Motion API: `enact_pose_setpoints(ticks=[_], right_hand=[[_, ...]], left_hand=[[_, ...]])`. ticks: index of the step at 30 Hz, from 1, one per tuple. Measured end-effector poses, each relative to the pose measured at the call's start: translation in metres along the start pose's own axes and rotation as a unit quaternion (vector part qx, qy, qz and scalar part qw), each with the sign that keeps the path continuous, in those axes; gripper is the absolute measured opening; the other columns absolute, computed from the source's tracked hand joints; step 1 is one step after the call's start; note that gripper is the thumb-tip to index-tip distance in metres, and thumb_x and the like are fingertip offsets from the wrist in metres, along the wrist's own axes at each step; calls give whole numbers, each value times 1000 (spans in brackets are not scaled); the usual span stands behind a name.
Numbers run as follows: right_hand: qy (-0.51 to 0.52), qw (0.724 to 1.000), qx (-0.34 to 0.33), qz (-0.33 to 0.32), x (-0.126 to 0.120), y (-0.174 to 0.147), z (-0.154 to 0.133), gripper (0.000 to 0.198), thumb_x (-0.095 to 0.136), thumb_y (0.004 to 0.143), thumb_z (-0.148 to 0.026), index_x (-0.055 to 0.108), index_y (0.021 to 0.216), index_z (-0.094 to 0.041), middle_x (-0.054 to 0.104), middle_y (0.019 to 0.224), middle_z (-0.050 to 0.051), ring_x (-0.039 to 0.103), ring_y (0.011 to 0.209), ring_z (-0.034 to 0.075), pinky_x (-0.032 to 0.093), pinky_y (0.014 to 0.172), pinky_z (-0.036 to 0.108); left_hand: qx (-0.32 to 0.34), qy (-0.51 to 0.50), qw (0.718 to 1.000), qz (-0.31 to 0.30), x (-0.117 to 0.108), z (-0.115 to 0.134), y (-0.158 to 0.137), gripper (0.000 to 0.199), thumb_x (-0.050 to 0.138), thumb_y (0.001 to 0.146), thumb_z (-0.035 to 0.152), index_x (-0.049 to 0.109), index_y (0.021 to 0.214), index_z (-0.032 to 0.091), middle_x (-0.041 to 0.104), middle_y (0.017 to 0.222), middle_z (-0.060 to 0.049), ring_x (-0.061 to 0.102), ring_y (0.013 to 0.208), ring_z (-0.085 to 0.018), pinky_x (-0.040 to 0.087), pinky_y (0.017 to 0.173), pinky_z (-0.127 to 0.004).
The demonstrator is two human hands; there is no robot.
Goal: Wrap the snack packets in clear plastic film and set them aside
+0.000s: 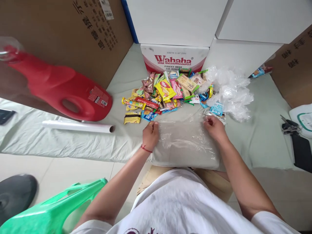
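Observation:
A sheet of clear plastic film (185, 139) is stretched flat between my hands over the front edge of the cloth-covered table. My left hand (150, 134), with a red string at the wrist, pinches its far left corner. At the far right corner my right hand (214, 127) pinches it too. Just beyond the film lies a heap of small wrapped snacks (165, 91) in many colours. Several crumpled clear plastic bundles (234, 91) are piled right of the heap; what they hold, if anything, is unclear. A light-blue packet (216, 109) lies near my right hand.
Left on the table are a white roll (80, 126) and a big red bottle (65, 91) on its side. A Wahaha carton (174, 58) and white boxes (170, 19) stand behind. Keys (291, 127) and a black phone-like object (302, 152) lie right. A green plastic stool (44, 213) is lower left.

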State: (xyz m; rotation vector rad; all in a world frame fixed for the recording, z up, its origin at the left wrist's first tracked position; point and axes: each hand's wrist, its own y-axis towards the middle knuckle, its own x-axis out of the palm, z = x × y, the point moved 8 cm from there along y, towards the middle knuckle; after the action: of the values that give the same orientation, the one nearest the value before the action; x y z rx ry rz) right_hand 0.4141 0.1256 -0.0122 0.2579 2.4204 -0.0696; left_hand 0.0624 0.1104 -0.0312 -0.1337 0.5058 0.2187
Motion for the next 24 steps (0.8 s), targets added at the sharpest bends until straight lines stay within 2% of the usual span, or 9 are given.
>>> enact_pose_setpoints(ticks=[2, 4, 6, 8, 10, 13, 17, 20, 24], right_hand=[[-63, 990, -96, 84, -17, -10, -38, 33, 58, 91, -47, 68, 105, -18, 67, 105, 12, 61, 95, 27, 51, 85, 43], [-94, 969, -204, 102, -15, -35, -85, 34, 53, 99, -46, 67, 113, -19, 67, 115, 14, 57, 112, 30, 47, 98, 47], [-126, 948, -293, 14, 15, -64, -124, 40, 56, 100, -48, 64, 126, -19, 67, 122, 15, 54, 118, 31, 42, 105, 49], [-164, 933, -311, -76, 50, -86, -141, 45, 62, 98, -46, 62, 133, -18, 68, 120, 15, 54, 115, 33, 43, 98, 48], [-179, 932, -295, -114, 72, -101, -140, 31, 61, 100, -37, 67, 124, -20, 71, 105, 13, 55, 106, 32, 43, 90, 45], [-146, 924, -334, -114, 76, -128, -132, 17, 54, 102, -21, 72, 103, -22, 69, 87, 8, 54, 97, 27, 42, 88, 42], [-122, 871, -453, -148, 69, -182, -121, 19, 52, 99, -9, 69, 104, -19, 67, 88, 6, 53, 81, 20, 43, 77, 35], [-137, 847, -477, -190, 82, -209, -111, 21, 49, 100, -8, 67, 106, -18, 67, 91, 5, 54, 76, 18, 43, 69, 32], [-178, 843, -454, -226, 113, -211, -105, 16, 52, 100, -12, 65, 97, -19, 66, 90, 5, 56, 75, 17, 42, 66, 32]], left_hand=[[2, 3, 1000, -7, 6, -1, 8, 29, 44, 98, 43, 46, 74, 25, 48, 60, 3, 48, 61, -17, 35, 61, -28], [4, 5, 1000, -16, 13, 0, 11, 30, 44, 98, 43, 46, 74, 26, 48, 59, 4, 49, 61, -17, 35, 61, -28], [6, 7, 1000, -25, 18, 0, 10, 31, 43, 98, 43, 45, 73, 26, 49, 59, 4, 49, 61, -17, 34, 61, -28], [4, 9, 999, -32, 19, 0, 9, 31, 43, 98, 44, 45, 73, 25, 49, 58, 4, 49, 60, -17, 34, 60, -28], [-2, 8, 999, -37, 17, 0, 10, 31, 44, 97, 44, 46, 73, 25, 48, 57, 4, 48, 58, -17, 33, 59, -27], [-22, 1, 999, -44, 13, -1, 18, 29, 45, 96, 43, 48, 73, 25, 46, 53, 5, 48, 52, -16, 32, 56, -27], [-61, -17, 996, -70, 18, -3, 33, 27, 48, 94, 41, 51, 73, 25, 44, 47, 7, 46, 43, -15, 32, 53, -27], [-90, -21, 991, -98, 24, -1, 45, 20, 52, 91, 34, 51, 74, 24, 45, 47, 7, 46, 40, -15, 32, 51, -27], [-77, 8, 994, -75, 8, 18, 46, 14, 64, 81, 27, 54, 88, 21, 61, 73, -1, 60, 63, -18, 44, 63, -30]])
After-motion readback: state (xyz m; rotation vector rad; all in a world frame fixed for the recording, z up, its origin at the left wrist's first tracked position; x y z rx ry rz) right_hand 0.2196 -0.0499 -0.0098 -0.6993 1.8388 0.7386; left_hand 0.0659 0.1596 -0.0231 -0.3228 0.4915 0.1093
